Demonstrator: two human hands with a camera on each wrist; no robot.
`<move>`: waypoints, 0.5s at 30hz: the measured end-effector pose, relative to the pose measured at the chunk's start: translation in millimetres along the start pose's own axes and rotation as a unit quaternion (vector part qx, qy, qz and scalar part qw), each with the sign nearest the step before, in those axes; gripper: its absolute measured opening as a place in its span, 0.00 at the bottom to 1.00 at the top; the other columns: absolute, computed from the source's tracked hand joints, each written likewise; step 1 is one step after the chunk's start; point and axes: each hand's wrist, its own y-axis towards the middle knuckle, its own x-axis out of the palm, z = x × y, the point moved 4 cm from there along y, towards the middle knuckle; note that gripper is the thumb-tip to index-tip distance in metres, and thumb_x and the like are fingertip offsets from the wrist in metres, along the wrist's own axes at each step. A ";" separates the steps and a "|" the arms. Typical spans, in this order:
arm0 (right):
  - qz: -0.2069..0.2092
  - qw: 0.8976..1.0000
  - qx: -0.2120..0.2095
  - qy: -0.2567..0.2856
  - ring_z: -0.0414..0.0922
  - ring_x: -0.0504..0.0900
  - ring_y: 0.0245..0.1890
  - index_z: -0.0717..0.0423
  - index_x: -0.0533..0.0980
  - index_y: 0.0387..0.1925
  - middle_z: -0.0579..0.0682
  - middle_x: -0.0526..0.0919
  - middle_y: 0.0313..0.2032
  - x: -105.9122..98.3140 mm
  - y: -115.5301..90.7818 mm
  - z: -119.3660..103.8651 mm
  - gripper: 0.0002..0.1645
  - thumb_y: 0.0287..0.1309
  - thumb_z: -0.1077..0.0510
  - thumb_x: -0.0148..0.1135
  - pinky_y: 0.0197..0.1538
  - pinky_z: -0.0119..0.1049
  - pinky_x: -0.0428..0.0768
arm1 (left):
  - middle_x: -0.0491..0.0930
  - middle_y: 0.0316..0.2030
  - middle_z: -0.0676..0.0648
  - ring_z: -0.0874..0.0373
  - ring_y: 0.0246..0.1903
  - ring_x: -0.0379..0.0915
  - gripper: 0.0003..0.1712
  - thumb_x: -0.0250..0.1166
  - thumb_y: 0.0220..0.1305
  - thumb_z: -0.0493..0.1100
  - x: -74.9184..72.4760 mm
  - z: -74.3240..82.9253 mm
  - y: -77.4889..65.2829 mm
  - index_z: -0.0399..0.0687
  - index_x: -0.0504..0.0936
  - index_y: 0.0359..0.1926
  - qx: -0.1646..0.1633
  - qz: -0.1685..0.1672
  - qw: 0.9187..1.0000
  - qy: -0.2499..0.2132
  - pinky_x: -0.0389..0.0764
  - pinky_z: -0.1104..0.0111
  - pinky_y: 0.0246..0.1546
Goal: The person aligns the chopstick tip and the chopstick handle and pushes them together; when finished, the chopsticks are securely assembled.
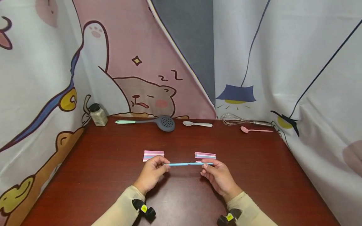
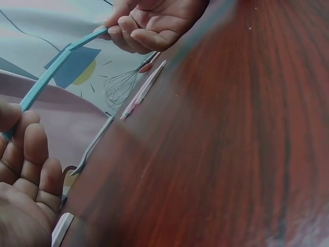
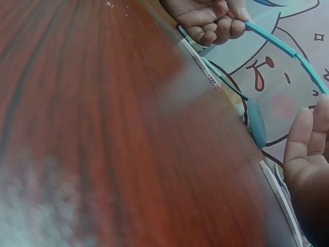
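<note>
A thin light-blue straw-like tube (image 1: 179,164) is stretched level above the table between both hands, with a joint near its middle. At that joint it bends slightly in the left wrist view. My left hand (image 1: 152,173) pinches its left end between thumb and fingers. The right end is pinched by my right hand (image 1: 220,178), its other fingers loosely curled. Beyond the left hand lies a bundle of pink, white and blue straws (image 1: 154,153). Another bundle of similar straws (image 1: 205,155) lies just behind the right hand, partly hidden by it and the tube.
Along the table's back edge lie a slotted skimmer (image 1: 165,123), a white spoon (image 1: 198,124), a whisk (image 1: 234,120) and a pink spoon (image 1: 255,130). A black-lidded jar (image 1: 98,115) stands at the back left. Printed curtains (image 1: 186,62) border the brown table (image 1: 99,175).
</note>
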 end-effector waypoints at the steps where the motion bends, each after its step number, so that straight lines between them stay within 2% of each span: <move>1: -0.002 1.000 0.000 -0.003 0.36 0.86 0.31 0.51 0.86 0.45 0.43 0.87 0.34 0.2 0.1 0.1 0.19 0.74 0.72 0.53 0.44 0.32 0.87 | 0.79 0.28 0.47 0.63 0.21 0.69 0.06 0.65 0.65 0.27 -0.3 -0.2 -0.9 0.28 0.80 0.42 -0.001 0.001 1.000 -0.002 0.67 0.75 0.21; 6: 0.003 1.000 0.005 -0.023 0.36 0.86 0.31 0.50 0.86 0.43 0.43 0.86 0.33 -0.5 1.0 1.0 0.19 0.73 0.72 0.54 0.43 0.32 0.86 | 0.79 0.27 0.49 0.63 0.19 0.66 0.07 0.66 0.65 0.28 -0.7 0.8 -3.0 0.27 0.80 0.43 0.006 0.005 1.000 -0.006 0.67 0.75 0.19; 10: 0.011 0.999 0.006 -0.033 0.36 0.86 0.31 0.49 0.87 0.42 0.42 0.86 0.33 -1.2 1.3 1.2 0.19 0.72 0.72 0.55 0.43 0.32 0.86 | 0.81 0.29 0.47 0.62 0.23 0.72 0.07 0.67 0.65 0.28 -0.8 3.1 -2.3 0.27 0.81 0.43 0.015 0.014 1.000 0.000 0.69 0.75 0.22; 15: 0.015 0.999 0.009 -0.030 0.36 0.86 0.30 0.48 0.88 0.41 0.42 0.86 0.33 -1.7 0.8 2.4 0.20 0.72 0.72 0.55 0.42 0.32 0.86 | 0.83 0.30 0.45 0.60 0.29 0.79 0.06 0.66 0.67 0.29 -0.2 0.7 -1.7 0.27 0.81 0.42 0.009 0.022 1.000 -0.011 0.74 0.74 0.27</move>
